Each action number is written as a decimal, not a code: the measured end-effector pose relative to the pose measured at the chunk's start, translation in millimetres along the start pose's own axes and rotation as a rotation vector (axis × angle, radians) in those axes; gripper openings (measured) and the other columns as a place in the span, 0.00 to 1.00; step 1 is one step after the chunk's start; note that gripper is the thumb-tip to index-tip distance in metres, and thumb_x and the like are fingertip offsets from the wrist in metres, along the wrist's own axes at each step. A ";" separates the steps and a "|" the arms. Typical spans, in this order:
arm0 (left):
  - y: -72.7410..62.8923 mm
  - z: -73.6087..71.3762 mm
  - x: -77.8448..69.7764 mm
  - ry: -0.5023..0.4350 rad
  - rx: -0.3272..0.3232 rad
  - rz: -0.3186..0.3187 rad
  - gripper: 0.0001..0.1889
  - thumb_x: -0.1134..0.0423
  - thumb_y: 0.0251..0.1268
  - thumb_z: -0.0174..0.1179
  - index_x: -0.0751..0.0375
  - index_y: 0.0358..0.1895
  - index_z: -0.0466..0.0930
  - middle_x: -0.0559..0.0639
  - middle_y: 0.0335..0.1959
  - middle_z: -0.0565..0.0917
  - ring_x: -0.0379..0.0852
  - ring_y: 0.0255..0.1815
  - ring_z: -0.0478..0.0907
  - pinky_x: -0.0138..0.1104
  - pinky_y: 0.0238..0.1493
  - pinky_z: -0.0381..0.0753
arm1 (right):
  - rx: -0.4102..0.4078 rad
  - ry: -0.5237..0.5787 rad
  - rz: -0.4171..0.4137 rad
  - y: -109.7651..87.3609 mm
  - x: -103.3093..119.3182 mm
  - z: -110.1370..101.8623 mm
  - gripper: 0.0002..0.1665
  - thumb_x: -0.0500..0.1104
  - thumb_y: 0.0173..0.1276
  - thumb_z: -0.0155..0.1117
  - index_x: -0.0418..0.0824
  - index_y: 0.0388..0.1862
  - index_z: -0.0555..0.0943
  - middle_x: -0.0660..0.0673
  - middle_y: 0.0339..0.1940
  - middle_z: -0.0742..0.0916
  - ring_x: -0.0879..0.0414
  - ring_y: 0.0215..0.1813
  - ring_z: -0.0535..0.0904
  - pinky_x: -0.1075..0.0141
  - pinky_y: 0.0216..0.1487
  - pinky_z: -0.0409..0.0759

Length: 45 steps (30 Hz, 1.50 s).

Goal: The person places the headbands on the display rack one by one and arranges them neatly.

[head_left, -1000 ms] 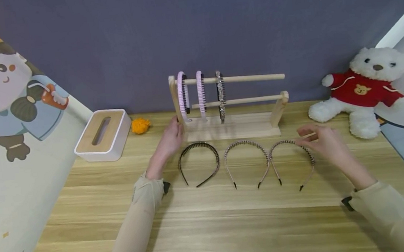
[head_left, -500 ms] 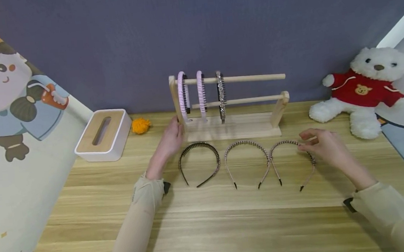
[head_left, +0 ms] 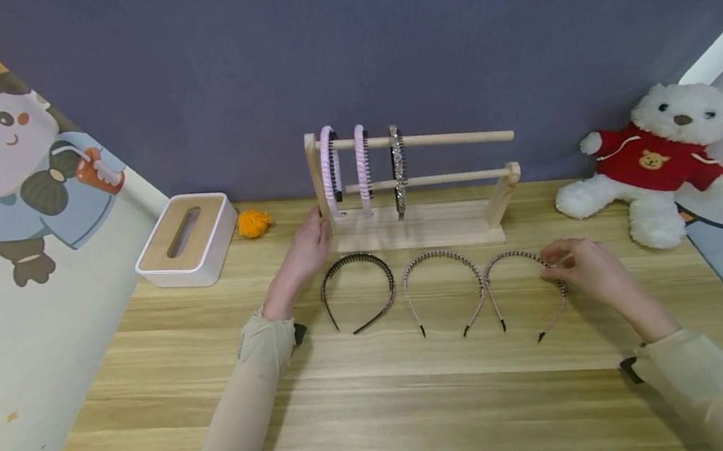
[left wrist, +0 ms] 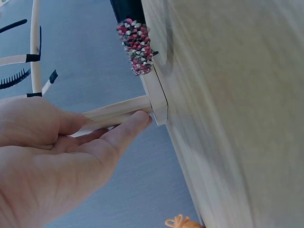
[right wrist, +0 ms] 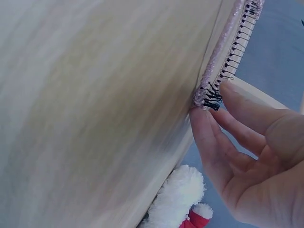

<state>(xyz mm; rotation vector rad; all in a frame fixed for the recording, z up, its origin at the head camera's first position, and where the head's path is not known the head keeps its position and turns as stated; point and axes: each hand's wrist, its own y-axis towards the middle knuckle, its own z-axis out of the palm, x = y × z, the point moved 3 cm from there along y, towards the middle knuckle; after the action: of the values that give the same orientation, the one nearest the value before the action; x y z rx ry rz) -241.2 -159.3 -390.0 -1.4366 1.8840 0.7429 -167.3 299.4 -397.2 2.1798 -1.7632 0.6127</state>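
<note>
My left hand (head_left: 306,249) grips the left upright of a wooden headband rack (head_left: 421,228); thumb and fingers lie on either side of that post (left wrist: 118,109) in the left wrist view. Two lilac headbands (head_left: 363,171) and a glittery silver one (head_left: 398,171) hang on the rack's rods. Before it lie a dark headband (head_left: 387,270), a pinkish beaded headband (head_left: 440,253) and a second pinkish headband (head_left: 513,254) at the right. My right hand (head_left: 591,269) pinches this right-hand headband by its curve, with thumb and fingertips around the toothed band (right wrist: 223,57) in the right wrist view.
A white tissue box (head_left: 186,241) with a wooden lid stands back left, beside an orange yarn ball (head_left: 254,223). At the back right a white teddy bear (head_left: 649,154) in a red sweater sits against the wall. A dark blue panel (head_left: 318,48) rises behind the table.
My right hand has come slightly down and closed its fingertips on the right-hand headband's curve. The left hand stays on the rack's post, and the headbands lie as before.
</note>
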 end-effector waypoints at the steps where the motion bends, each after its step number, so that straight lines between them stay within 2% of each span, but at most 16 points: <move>1: 0.1 0.0 -0.1 0.006 0.000 -0.002 0.27 0.65 0.90 0.36 0.75 0.82 0.53 0.74 0.67 0.73 0.68 0.69 0.73 0.58 0.76 0.71 | 0.004 -0.003 -0.001 0.0 -0.4 0.1 0.19 0.36 0.69 0.77 0.24 0.52 0.85 0.28 0.44 0.90 0.29 0.46 0.88 0.33 0.51 0.83; 7: -0.4 0.3 -1.8 0.005 -0.006 -0.001 0.27 0.65 0.90 0.37 0.75 0.82 0.52 0.73 0.63 0.76 0.64 0.56 0.77 0.57 0.69 0.78 | 0.018 -0.021 -0.015 0.2 -2.4 0.9 0.17 0.34 0.68 0.76 0.24 0.51 0.85 0.29 0.44 0.90 0.31 0.45 0.88 0.32 0.52 0.81; 11: -0.2 0.5 -2.7 -0.008 -0.005 -0.005 0.27 0.65 0.90 0.37 0.74 0.82 0.53 0.72 0.60 0.77 0.63 0.51 0.77 0.56 0.65 0.80 | 0.020 -0.028 -0.025 -0.2 -3.1 1.0 0.15 0.34 0.69 0.75 0.24 0.50 0.86 0.29 0.43 0.90 0.32 0.43 0.89 0.31 0.52 0.81; 16: -1.0 0.1 -3.3 -0.007 -0.003 -0.008 0.26 0.65 0.90 0.36 0.74 0.82 0.53 0.72 0.59 0.77 0.63 0.53 0.77 0.56 0.64 0.81 | 0.013 -0.037 -0.026 -0.9 -4.2 1.9 0.14 0.33 0.69 0.75 0.25 0.49 0.86 0.29 0.42 0.90 0.32 0.43 0.89 0.34 0.50 0.84; 21: -1.7 -0.8 -3.5 0.002 -0.005 -0.008 0.26 0.66 0.90 0.37 0.74 0.83 0.53 0.74 0.67 0.74 0.67 0.65 0.75 0.57 0.73 0.74 | 0.007 -0.029 -0.014 -1.8 -4.9 2.6 0.14 0.33 0.69 0.76 0.24 0.48 0.86 0.30 0.40 0.91 0.32 0.45 0.89 0.35 0.50 0.84; 23: -1.1 -0.9 -3.3 -0.001 -0.002 -0.008 0.26 0.66 0.90 0.37 0.75 0.82 0.53 0.74 0.67 0.74 0.68 0.66 0.75 0.58 0.73 0.74 | 0.006 -0.024 -0.007 -2.2 -5.1 2.7 0.13 0.33 0.70 0.75 0.23 0.48 0.86 0.31 0.39 0.91 0.32 0.45 0.89 0.35 0.51 0.84; 26: 0.3 -0.8 -1.9 -0.007 0.000 -0.002 0.26 0.66 0.90 0.37 0.75 0.82 0.54 0.74 0.65 0.75 0.68 0.65 0.75 0.58 0.72 0.74 | 0.004 -0.027 -0.006 -3.0 -4.7 2.3 0.12 0.33 0.70 0.74 0.24 0.47 0.86 0.34 0.37 0.91 0.34 0.44 0.89 0.36 0.50 0.84; 27: 3.1 0.4 4.2 -0.005 -0.005 0.013 0.26 0.64 0.90 0.38 0.75 0.81 0.55 0.73 0.63 0.76 0.66 0.62 0.77 0.57 0.70 0.77 | -0.001 -0.030 -0.008 -3.4 -4.5 2.0 0.12 0.33 0.70 0.74 0.24 0.46 0.87 0.35 0.37 0.91 0.34 0.44 0.89 0.36 0.49 0.84; 33: 7.5 3.0 14.7 0.001 -0.012 0.032 0.25 0.62 0.90 0.39 0.75 0.79 0.58 0.71 0.57 0.77 0.63 0.54 0.77 0.57 0.66 0.80 | -0.018 -0.021 -0.018 -5.1 -4.5 1.3 0.10 0.33 0.70 0.74 0.26 0.46 0.87 0.36 0.36 0.91 0.35 0.42 0.89 0.38 0.46 0.86; 34: 5.2 2.0 9.4 -0.006 -0.006 0.021 0.25 0.64 0.90 0.38 0.75 0.80 0.57 0.72 0.58 0.77 0.66 0.57 0.77 0.59 0.68 0.78 | -0.021 -0.016 -0.015 -5.3 -5.0 1.4 0.10 0.33 0.70 0.74 0.26 0.46 0.87 0.36 0.36 0.91 0.35 0.42 0.89 0.39 0.46 0.86; 38: 2.2 1.1 5.9 -0.010 -0.012 0.026 0.26 0.65 0.89 0.38 0.76 0.80 0.55 0.75 0.64 0.75 0.68 0.64 0.75 0.59 0.72 0.74 | -0.039 -0.004 -0.006 -6.6 -6.1 0.5 0.10 0.33 0.71 0.74 0.27 0.46 0.87 0.34 0.37 0.91 0.35 0.43 0.89 0.43 0.43 0.87; 40: -1.3 -0.4 -0.6 -0.019 -0.007 0.021 0.26 0.66 0.89 0.37 0.76 0.81 0.54 0.75 0.67 0.73 0.69 0.66 0.74 0.59 0.73 0.73 | -0.044 -0.002 0.000 -7.2 -6.2 -0.4 0.11 0.34 0.72 0.74 0.26 0.47 0.87 0.33 0.38 0.91 0.34 0.43 0.89 0.43 0.43 0.87; 41: 2.8 1.0 9.5 -0.034 -0.011 0.039 0.27 0.64 0.90 0.36 0.75 0.82 0.54 0.73 0.66 0.75 0.67 0.64 0.76 0.56 0.72 0.75 | -0.046 -0.004 0.002 -7.5 -5.9 -1.0 0.11 0.34 0.72 0.74 0.26 0.47 0.87 0.33 0.38 0.91 0.33 0.44 0.89 0.42 0.44 0.87; 45: 2.5 1.3 7.6 -0.026 -0.015 0.039 0.27 0.63 0.90 0.36 0.75 0.82 0.54 0.73 0.64 0.75 0.66 0.63 0.76 0.56 0.71 0.76 | -0.047 -0.008 0.001 -9.3 -5.2 -3.0 0.12 0.35 0.73 0.74 0.26 0.48 0.87 0.32 0.39 0.91 0.32 0.44 0.89 0.38 0.45 0.86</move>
<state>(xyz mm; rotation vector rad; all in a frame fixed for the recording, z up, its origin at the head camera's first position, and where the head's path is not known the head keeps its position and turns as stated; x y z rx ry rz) -244.9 -162.3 -396.6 -1.3965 1.8952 0.7918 -159.6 307.3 -396.6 2.1530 -1.7647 0.5587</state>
